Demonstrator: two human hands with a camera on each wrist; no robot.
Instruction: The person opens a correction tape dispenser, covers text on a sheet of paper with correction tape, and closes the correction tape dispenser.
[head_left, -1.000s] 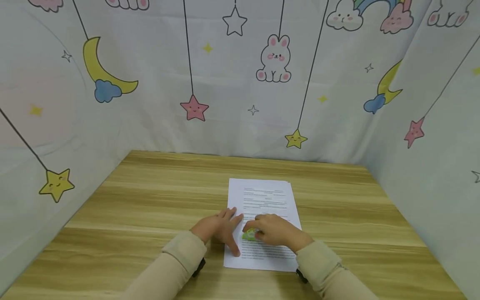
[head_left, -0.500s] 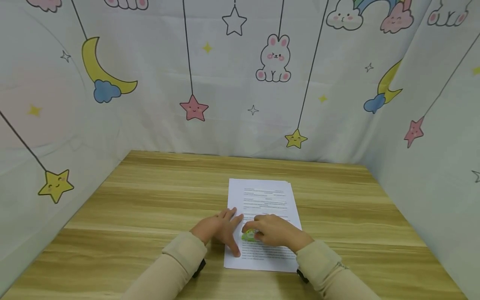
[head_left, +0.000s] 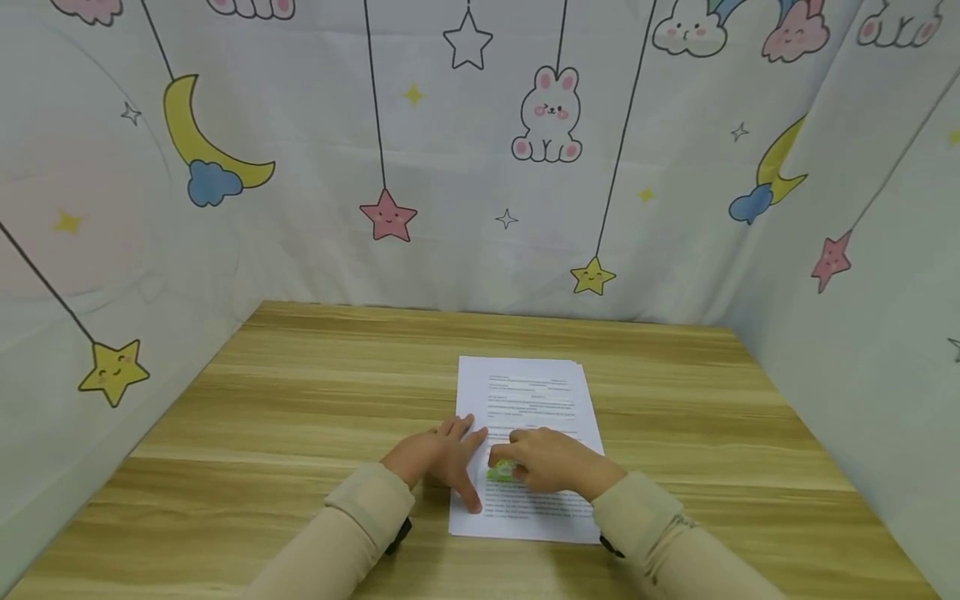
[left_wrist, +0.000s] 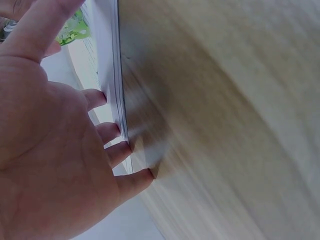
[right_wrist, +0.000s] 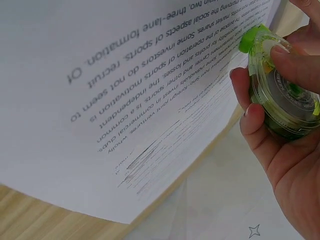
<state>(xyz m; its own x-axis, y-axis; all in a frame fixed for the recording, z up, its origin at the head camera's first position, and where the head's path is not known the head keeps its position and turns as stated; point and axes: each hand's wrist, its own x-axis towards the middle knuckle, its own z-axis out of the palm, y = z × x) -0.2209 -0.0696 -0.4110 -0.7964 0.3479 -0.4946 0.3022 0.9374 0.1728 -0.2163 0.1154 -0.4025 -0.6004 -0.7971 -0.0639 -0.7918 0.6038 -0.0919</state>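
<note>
A stack of printed paper sheets lies on the table, covered in lines of text. My left hand rests on its left edge with fingers spread; in the left wrist view the fingertips touch the sheets' edge. My right hand grips a green, see-through correction tape dispenser between thumb and fingers. Its bright green tip is at the printed lines, though actual contact is hard to tell. In the head view, the fingers partly hide the dispenser.
The wood-grain table extends around the paper on all sides. A white curtain with cartoon stars, moons and rabbits hangs behind the table and along both sides.
My right hand, with the correction tape dispenser, shifts very slightly left, then slightly right across the page. The left hand and the paper stay in place.
</note>
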